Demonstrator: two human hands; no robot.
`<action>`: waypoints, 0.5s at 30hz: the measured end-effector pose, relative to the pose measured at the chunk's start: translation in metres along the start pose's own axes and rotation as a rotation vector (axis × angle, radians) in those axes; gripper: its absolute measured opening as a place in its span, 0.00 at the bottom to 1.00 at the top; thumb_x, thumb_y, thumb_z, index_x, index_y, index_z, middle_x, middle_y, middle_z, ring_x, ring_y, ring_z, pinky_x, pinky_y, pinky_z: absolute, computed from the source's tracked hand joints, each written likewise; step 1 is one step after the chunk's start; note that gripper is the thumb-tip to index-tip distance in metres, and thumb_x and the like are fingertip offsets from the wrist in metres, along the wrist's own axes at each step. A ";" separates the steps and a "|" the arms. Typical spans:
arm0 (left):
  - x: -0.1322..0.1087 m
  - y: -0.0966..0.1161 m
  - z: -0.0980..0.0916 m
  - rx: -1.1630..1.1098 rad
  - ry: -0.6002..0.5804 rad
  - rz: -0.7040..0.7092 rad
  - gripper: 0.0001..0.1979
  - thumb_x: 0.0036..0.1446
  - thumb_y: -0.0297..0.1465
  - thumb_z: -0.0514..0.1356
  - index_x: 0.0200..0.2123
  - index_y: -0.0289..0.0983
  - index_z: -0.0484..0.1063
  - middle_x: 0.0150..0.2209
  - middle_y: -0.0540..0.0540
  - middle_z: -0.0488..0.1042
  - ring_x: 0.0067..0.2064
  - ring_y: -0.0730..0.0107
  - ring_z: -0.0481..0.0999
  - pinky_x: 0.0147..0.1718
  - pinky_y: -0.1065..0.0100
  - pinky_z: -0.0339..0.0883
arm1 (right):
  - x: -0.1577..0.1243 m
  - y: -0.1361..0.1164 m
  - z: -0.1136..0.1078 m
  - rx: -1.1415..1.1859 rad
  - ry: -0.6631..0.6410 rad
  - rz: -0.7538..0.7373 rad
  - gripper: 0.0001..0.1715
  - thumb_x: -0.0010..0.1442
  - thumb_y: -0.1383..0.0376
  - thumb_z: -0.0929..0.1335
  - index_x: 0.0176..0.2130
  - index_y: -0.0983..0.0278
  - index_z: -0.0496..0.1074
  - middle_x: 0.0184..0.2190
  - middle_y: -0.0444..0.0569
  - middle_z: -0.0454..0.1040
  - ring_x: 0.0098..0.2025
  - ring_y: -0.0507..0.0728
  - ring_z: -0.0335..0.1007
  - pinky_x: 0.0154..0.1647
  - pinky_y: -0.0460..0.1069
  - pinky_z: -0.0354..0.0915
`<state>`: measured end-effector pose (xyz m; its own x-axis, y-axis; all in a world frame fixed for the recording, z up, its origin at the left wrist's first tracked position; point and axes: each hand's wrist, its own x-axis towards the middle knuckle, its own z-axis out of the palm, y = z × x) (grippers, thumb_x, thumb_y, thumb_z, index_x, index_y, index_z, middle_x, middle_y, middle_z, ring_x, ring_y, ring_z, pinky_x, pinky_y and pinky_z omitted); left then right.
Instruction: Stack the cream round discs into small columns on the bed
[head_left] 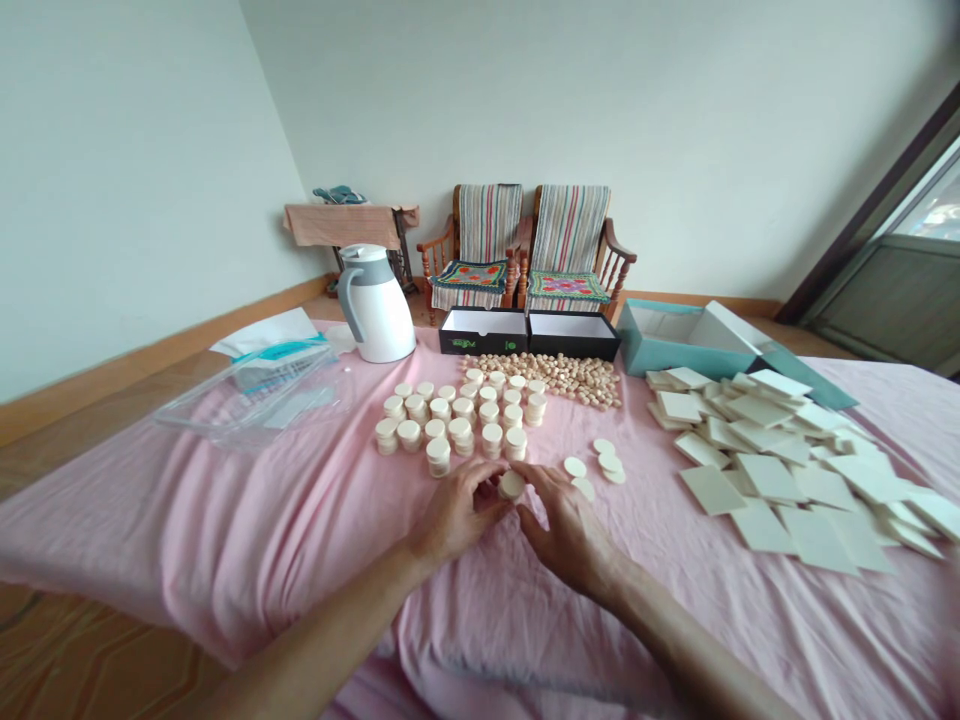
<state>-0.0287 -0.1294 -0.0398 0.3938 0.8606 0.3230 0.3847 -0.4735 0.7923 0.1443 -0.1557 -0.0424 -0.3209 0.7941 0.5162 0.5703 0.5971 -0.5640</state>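
Between my two hands stands a short stack of pale round wooden discs (512, 487) on the pink cloth. My left hand (456, 508) curls its fingers and thumb around the stack's left side. From the other side, my right hand (568, 522) has its fingertips at the stack, with the thumb in front. Just beyond my hands, several stacks of the same discs (463, 430) stand in rows. To the right of my right hand, several loose discs (609, 462) lie flat.
Many small wooden pieces (555, 375) lie behind the stacks, before two black boxes (574, 335). A white jug (379, 310) and clear plastic case (262, 395) are left. Square wooden tiles (772, 470) are heaped right, near a teal box (675, 340). Two chairs (566, 245) stand beyond.
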 end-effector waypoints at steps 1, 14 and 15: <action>0.000 0.000 0.000 0.000 0.000 0.000 0.17 0.54 0.35 0.61 0.46 0.37 0.70 0.44 0.42 0.73 0.44 0.63 0.72 0.43 0.66 0.66 | 0.000 -0.001 0.000 0.004 0.000 0.013 0.30 0.51 0.75 0.63 0.54 0.63 0.60 0.46 0.54 0.71 0.47 0.59 0.67 0.46 0.56 0.66; -0.045 0.019 -0.018 0.238 -0.038 -0.082 0.22 0.52 0.22 0.56 0.51 0.41 0.65 0.45 0.46 0.72 0.47 0.66 0.70 0.49 0.62 0.65 | -0.020 -0.001 -0.012 0.637 -0.043 0.638 0.31 0.49 0.67 0.65 0.53 0.64 0.56 0.46 0.58 0.71 0.43 0.58 0.72 0.42 0.57 0.69; -0.049 0.021 -0.018 0.272 -0.053 -0.062 0.20 0.52 0.22 0.56 0.49 0.41 0.66 0.45 0.46 0.71 0.48 0.65 0.69 0.50 0.61 0.64 | -0.020 -0.003 -0.013 0.707 -0.036 0.680 0.32 0.47 0.66 0.66 0.52 0.65 0.56 0.46 0.59 0.71 0.44 0.59 0.72 0.44 0.57 0.68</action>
<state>-0.0551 -0.1785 -0.0295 0.4030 0.8817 0.2452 0.6167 -0.4596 0.6391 0.1587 -0.1749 -0.0421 -0.1210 0.9898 -0.0747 0.0618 -0.0676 -0.9958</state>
